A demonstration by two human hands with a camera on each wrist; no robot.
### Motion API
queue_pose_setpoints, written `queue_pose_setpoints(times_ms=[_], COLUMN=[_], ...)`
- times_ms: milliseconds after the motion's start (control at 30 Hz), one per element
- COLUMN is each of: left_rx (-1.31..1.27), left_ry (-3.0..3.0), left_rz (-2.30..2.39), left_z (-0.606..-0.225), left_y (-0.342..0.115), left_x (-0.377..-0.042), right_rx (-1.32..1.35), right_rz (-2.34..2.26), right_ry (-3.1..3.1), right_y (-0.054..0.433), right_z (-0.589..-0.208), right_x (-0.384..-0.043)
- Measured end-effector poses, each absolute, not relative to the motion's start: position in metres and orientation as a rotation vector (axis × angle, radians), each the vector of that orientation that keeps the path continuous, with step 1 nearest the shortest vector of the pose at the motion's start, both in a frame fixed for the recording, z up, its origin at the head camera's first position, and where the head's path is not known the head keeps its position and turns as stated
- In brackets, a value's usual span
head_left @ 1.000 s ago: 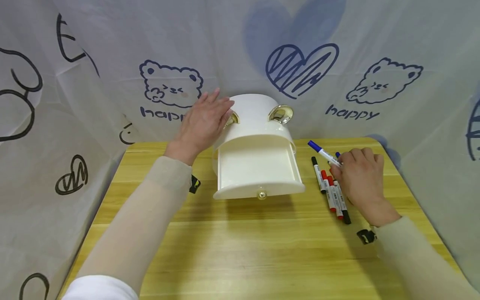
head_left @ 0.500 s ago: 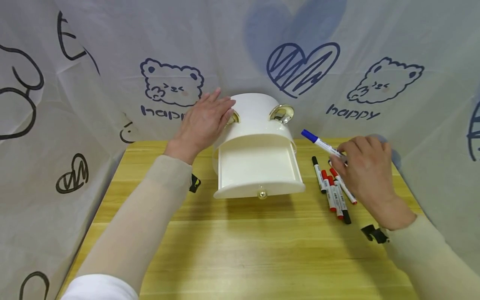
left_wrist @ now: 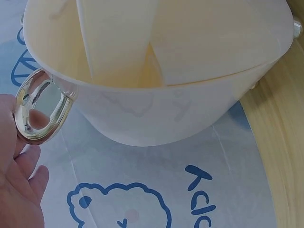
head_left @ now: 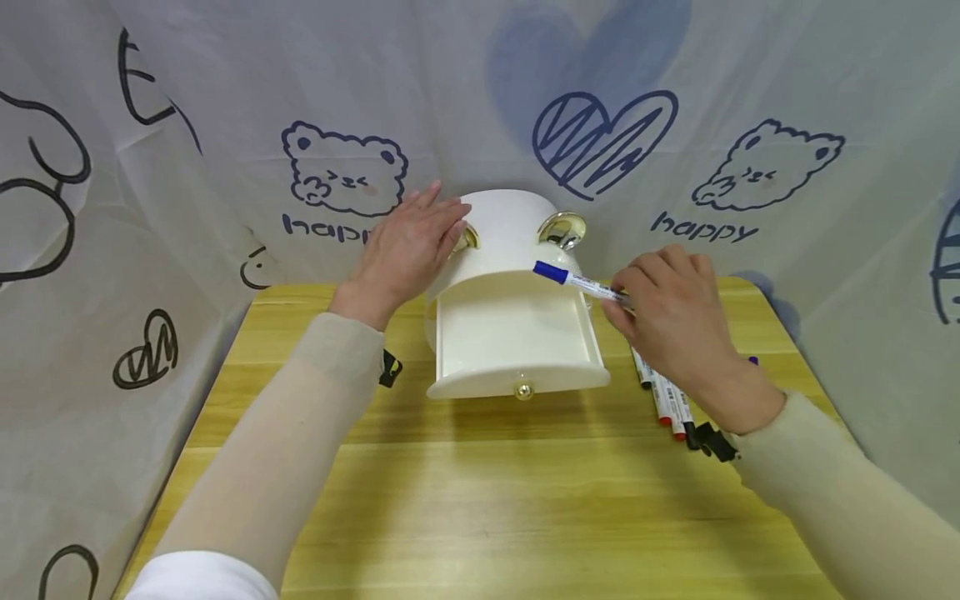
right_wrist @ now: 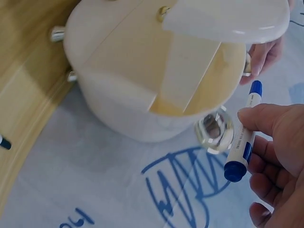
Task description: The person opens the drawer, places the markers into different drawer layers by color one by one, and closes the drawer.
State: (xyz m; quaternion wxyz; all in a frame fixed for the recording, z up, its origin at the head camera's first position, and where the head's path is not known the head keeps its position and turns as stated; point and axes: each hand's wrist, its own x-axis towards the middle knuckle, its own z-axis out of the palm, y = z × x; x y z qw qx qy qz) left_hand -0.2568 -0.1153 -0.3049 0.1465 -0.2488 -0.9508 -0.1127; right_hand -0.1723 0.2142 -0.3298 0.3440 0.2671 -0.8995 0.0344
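Apparently mid-transfer, right grip (head_left: 671, 321) pinches blue-capped white marker (head_left: 590, 287) near gold-eared white plastic box (head_left: 506, 233); left grip (head_left: 408, 250) uncurled; next move needs aim.

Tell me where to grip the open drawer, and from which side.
Probably best by the round gold knob centred on the front of the white drawer, pinched, coming straight in from the near side. The knob juts out on that side, and nothing stands in front of it.

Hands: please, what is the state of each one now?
Left hand: open, at a gold ear.
Right hand: closed, holding a blue-capped marker.
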Motion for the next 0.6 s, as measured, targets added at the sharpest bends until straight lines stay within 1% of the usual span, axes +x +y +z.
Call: queue_pose_setpoints(times_ms=[300, 600], left_rx=[-0.706, -0.693], left_ry=[-2.725, -2.741], left_rz=[-0.334, -0.325], left_z=[-0.306, -0.306], left_y=[-0.116, -0.115], left_x=[-0.256, -0.256], right_rx=[0.832, 0.897], right_rz=[-0.005, 0.009], right_ry=[-2.213, -2.26], right_y=[0.186, 0.174], right_z=[-0.332, -0.335], right_x=[-0.182, -0.186])
